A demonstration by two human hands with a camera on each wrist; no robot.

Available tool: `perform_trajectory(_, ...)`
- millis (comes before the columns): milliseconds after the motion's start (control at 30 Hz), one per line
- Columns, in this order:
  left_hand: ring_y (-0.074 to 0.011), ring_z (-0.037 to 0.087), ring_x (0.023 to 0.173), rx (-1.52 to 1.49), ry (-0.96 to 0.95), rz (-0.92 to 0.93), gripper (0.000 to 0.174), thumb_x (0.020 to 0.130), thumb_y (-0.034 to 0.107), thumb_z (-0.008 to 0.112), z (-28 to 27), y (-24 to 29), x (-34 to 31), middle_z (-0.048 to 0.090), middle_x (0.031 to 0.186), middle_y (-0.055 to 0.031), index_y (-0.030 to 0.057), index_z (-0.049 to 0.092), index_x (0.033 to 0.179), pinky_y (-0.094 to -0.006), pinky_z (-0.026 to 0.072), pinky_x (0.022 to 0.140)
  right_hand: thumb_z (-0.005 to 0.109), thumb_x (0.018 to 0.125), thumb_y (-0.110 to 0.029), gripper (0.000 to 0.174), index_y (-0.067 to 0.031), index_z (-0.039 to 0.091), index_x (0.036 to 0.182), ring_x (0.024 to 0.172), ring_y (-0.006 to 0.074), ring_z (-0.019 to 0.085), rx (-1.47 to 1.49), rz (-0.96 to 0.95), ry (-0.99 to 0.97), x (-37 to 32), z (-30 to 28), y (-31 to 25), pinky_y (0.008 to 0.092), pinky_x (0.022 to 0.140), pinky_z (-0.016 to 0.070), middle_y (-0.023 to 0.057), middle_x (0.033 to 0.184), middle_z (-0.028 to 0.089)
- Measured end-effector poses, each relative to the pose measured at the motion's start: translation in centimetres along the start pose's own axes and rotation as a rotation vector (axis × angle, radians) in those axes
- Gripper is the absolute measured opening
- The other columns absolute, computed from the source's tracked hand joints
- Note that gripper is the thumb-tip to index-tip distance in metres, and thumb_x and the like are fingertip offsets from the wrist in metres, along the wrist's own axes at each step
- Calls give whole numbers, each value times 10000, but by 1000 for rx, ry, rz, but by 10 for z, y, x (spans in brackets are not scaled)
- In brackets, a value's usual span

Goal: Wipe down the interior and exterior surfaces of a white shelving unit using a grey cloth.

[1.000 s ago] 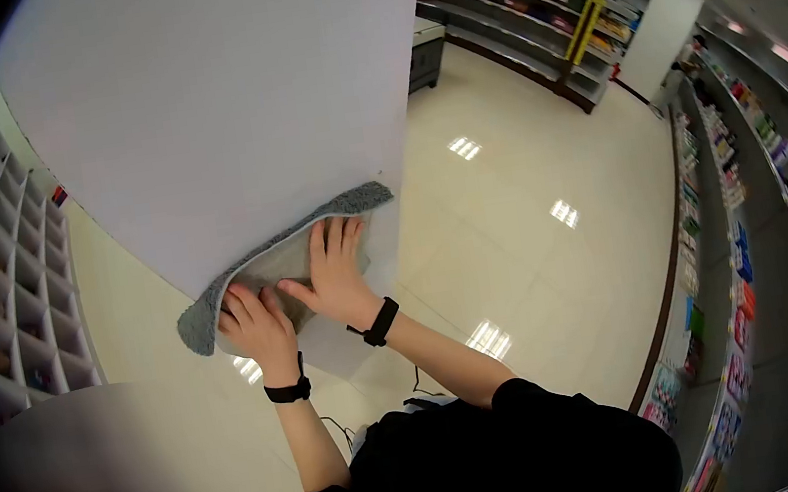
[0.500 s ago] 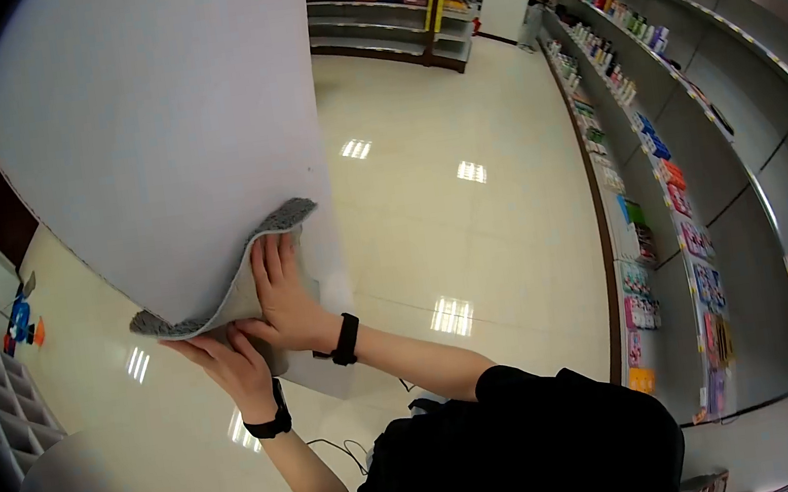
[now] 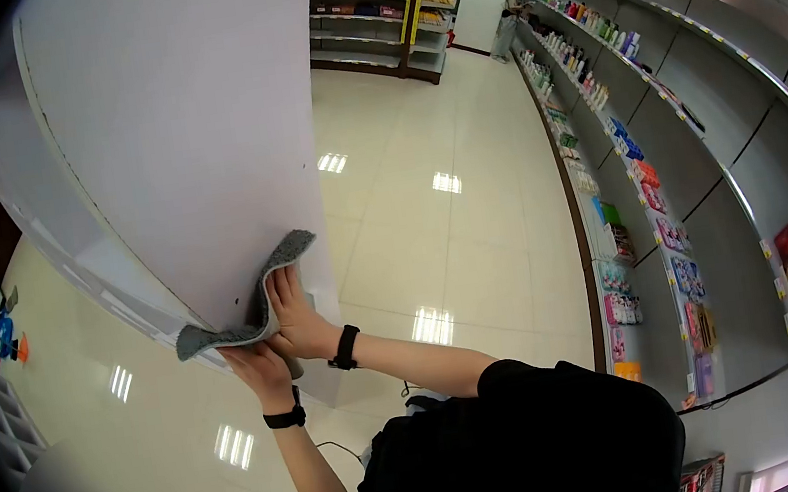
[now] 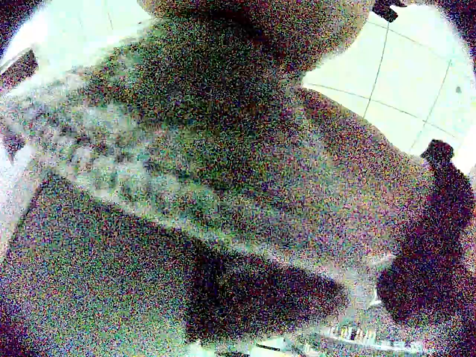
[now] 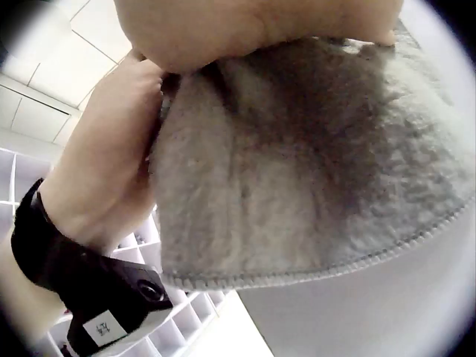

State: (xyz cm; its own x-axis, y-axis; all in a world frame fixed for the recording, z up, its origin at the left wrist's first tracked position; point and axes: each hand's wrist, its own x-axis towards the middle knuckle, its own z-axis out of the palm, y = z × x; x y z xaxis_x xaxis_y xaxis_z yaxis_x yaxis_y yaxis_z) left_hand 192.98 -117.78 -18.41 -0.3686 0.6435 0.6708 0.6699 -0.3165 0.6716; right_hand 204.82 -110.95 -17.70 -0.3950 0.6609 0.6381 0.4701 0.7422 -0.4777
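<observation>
One grey cloth (image 5: 297,186), pressed against a white panel (image 3: 180,135).
Left hand (image 3: 259,371) and right hand (image 3: 303,326) push straight-fingered, I'd guess so it bends round the panel's edge.

Blocked ahead, open to the right

A tall flat white panel (image 3: 182,149) behind the fleecy grey cloth (image 3: 287,248) blocks the bare left hand (image 3: 261,370) and right hand (image 3: 303,326). Past its right edge, air over glossy cream floor tiles (image 3: 412,234) runs free to the long grey shelving (image 3: 690,152).
</observation>
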Motion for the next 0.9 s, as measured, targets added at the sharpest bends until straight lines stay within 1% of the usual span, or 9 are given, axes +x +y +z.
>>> perform_trajectory(100, -595, 380, 1418, 85, 29, 59, 828, 1011, 11, 534, 0, -1, -7, 286, 1608, -396, -48, 9, 1649, -599, 346, 1167, 635, 928, -371, 1019, 118, 71, 1622, 1513, 670, -74, 20, 16, -9, -13, 3, -2, 709, 1248, 41, 421, 1672, -32)
perform_trajectory(233, -580, 260, 1504, 156, 92, 47, 812, 1015, 38, 539, 1, 9, 7, 227, 1642, -393, -78, 33, 1639, -599, 236, 1245, 619, 936, -359, 1060, 75, -39, 1644, 1511, 651, -175, 54, 20, -25, 3, -1, -1, 699, 1244, -28, 402, 1677, -138)
perform_trajectory(333, -546, 179, 1555, 272, 116, 127, 785, 1028, 62, 525, -2, 19, 15, 171, 1671, -382, -95, 51, 1634, -579, 161, 1282, 661, 892, -474, 1062, 127, 146, 1600, 1487, 705, -29, -43, -31, -2, 13, -7, 1, 761, 1214, 36, 434, 1650, 35)
perform_trajectory(433, -509, 149, 1580, 292, 59, 131, 740, 1058, 96, 500, -28, 51, 36, 144, 1685, -373, -111, 78, 1629, -542, 143, 1295, 646, 896, -561, 1093, 123, 162, 1599, 1480, 718, -50, -109, -116, 44, 41, -31, -1, 802, 1180, 20, 432, 1654, 20)
perform_trajectory(467, -507, 150, 1580, 246, 73, 105, 742, 1062, 110, 503, -33, 62, 39, 143, 1686, -372, -116, 79, 1628, -540, 144, 1295, 668, 865, -687, 1206, 111, 151, 1606, 1484, 713, -67, -75, -158, 112, 49, -33, 1, 812, 1165, 4, 425, 1657, 23)
perform_trajectory(600, -516, 119, 1585, 100, 112, 23, 820, 1067, 202, 510, -36, 70, 43, 82, 1704, -358, -102, 3, 1636, -560, 124, 1294, 783, 695, -793, 1441, 93, 116, 1615, 1499, 685, -139, -36, -198, 101, 71, -64, -11, 810, 1157, -23, 405, 1675, -55)
perform_trajectory(700, -502, 100, 1595, 79, 168, -3, 865, 1062, 239, 513, -31, 66, 40, 45, 1712, -353, -95, -35, 1642, -559, 111, 1297, 809, 703, -755, 1421, 79, 114, 1620, 1497, 680, -161, -28, -187, 90, 71, -61, -14, 816, 1152, -24, 405, 1675, -100)
perform_trajectory(800, -504, 133, 1586, 32, 188, -75, 859, 1050, 235, 516, -26, 68, 30, 84, 1694, -372, -120, -7, 1632, -543, 114, 1298, 770, 729, -772, 1401, 62, 93, 1628, 1500, 680, -129, -59, -179, 90, 61, -54, -10, 804, 1163, -29, 410, 1670, -59)
perform_trajectory(900, -490, 185, 1576, 39, 172, -127, 753, 1056, 111, 465, -20, 61, 16, 146, 1691, -351, -94, 35, 1640, -531, 186, 1284, 731, 760, -778, 1403, 45, 18, 1646, 1513, 663, -114, -27, -148, 83, 46, -34, -5, 784, 1182, -44, 387, 1680, -52)
